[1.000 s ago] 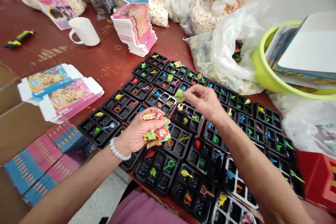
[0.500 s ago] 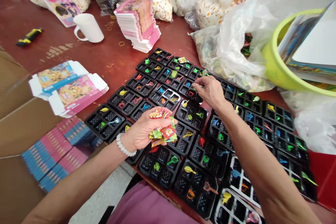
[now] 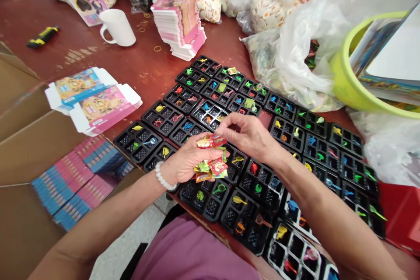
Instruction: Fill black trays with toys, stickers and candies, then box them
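Left hand [image 3: 187,162] is clenching a bunch of small bright sachets [image 3: 210,167], red, green and yellow, fanned out past the fingers; a white bead bracelet [image 3: 163,176] is sitting on that wrist. The bunch is hovering over the near rows of black trays [image 3: 210,197], roughly mid-frame.

Right hand [image 3: 247,133] is reaching in from the right, its grip pinching one red sachet [image 3: 211,141] at the top of the bunch, thumb and forefinger closed on it. The two hands are touching or all but touching at the sachets; cannot tell which.

Trays are lying edge to edge in slanted rows on the dark red worktop [image 3: 108,57], each split into small compartments, many holding one small plastic toy in green, blue, red, yellow or orange. A few far trays are also carrying a flat green sachet [image 3: 248,103].

Left of the trays: flattened printed cartons [image 3: 93,100], pink and blue, lying overlapped. Below them, an open cardboard box [image 3: 26,157] is holding pink and blue cartons packed on edge.

Far side: white mug [image 3: 117,27], a leaning stack of pink cartons [image 3: 180,24], a black and yellow tool [image 3: 42,37], loose rubber bands. Clear plastic bags [image 3: 295,48] are bulging with small items beside a lime green basin [image 3: 348,87] holding printed sheets
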### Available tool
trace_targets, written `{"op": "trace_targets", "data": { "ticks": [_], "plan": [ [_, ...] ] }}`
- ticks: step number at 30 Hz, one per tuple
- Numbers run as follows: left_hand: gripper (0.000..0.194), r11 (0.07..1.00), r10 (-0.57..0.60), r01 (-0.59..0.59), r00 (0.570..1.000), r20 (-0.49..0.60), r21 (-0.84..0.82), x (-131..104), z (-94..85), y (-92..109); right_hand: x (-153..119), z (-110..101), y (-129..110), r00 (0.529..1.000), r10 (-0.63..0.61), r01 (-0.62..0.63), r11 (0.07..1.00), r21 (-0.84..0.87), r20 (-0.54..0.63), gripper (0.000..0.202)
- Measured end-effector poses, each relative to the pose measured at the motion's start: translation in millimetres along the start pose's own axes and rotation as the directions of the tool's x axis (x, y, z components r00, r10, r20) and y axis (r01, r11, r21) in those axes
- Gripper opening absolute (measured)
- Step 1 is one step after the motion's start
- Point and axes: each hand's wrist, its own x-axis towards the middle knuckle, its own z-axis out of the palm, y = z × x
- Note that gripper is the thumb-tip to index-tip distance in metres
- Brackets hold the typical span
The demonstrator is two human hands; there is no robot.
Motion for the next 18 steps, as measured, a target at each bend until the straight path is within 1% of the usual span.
{"op": "trace_targets", "data": {
  "ticks": [1,2,3,4,5,6,7,9,10,12,13,15,16,17,18],
  "plan": [
    [0.044,1.0,-0.013,0.013,1.0,-0.003,0.01,-1.9,-1.2,0.5,-0.2,-7.3,2.9,0.998,0.017,-0.015,1.0,0.023,-0.062,0.034],
    [0.043,0.999,-0.026,0.027,1.0,-0.01,0.02,-4.1,-2.5,1.2,-0.5,-15.5,7.2,0.987,0.031,-0.029,0.999,0.015,-0.155,0.037],
    [0.041,0.999,-0.038,0.039,0.999,-0.018,0.026,-6.2,-3.9,2.1,-1.2,-23.9,13.0,0.963,0.038,-0.048,0.998,-0.029,-0.266,0.037],
    [0.041,0.999,-0.047,0.047,0.999,-0.024,0.027,-8.3,-5.4,3.0,-2.3,-31.9,20.2,0.929,0.041,-0.083,0.991,-0.1,-0.368,0.034],
    [0.04,0.998,-0.053,0.053,0.998,-0.027,0.021,-10.0,-7.1,3.9,-3.7,-38.8,28.6,0.894,0.039,-0.134,0.974,-0.181,-0.447,0.028],
    [0.04,0.998,-0.058,0.058,0.998,-0.027,0.011,-11.3,-8.8,4.5,-5.2,-44.1,37.7,0.871,0.04,-0.188,0.948,-0.257,-0.49,0.021],
    [0.04,0.998,-0.061,0.061,0.998,-0.023,-0.001,-12.1,-10.3,4.9,-6.8,-47.5,46.9,0.864,0.048,-0.238,0.916,-0.322,-0.502,0.015],
    [0.04,0.999,-0.045,0.045,0.999,-0.02,-0.031,-11.9,-12.4,4.5,-9.4,-48.0,62.4,0.878,0.081,-0.304,0.857,-0.416,-0.472,0.006],
    [0.04,0.998,-0.032,0.031,0.999,-0.023,-0.048,-11.2,-12.8,3.7,-10.4,-45.6,67.2,0.887,0.095,-0.321,0.831,-0.454,-0.453,0.006],
    [0.039,0.997,-0.006,0.003,0.999,-0.037,-0.075,-9.0,-12.0,1.7,-13.0,-37.2,68.2,0.896,0.078,-0.322,0.792,-0.518,-0.438,0.006],
    [0.037,0.996,0.001,-0.005,0.999,-0.044,-0.084,-7.9,-11.0,0.7,-15.1,-31.8,63.9,0.898,0.046,-0.302,0.788,-0.537,-0.438,0.006],
    [0.034,0.995,0.001,-0.006,0.998,-0.058,-0.095,-5.8,-8.2,-1.1,-21.8,-19.7,47.5,0.914,-0.022,-0.208,0.832,-0.515,-0.406,0.01],
    [0.033,0.995,0.001,-0.008,0.998,-0.067,-0.101,-5.1,-6.7,-1.6,-26.3,-13.1,37.1,0.935,-0.03,-0.146,0.876,-0.46,-0.354,0.014],
    [0.032,0.994,0.006,-0.014,0.997,-0.078,-0.105,-4.5,-5.3,-1.9,-31.3,-6.4,26.6,0.962,-0.009,-0.096,0.924,-0.37,-0.273,0.019],
    [0.032,0.994,0.016,-0.026,0.996,-0.093,-0.109,-4.2,-4.1,-2.1,-36.4,0.5,17.2,0.984,0.033,-0.075,0.967,-0.245,-0.173,0.024]
  ]
}}
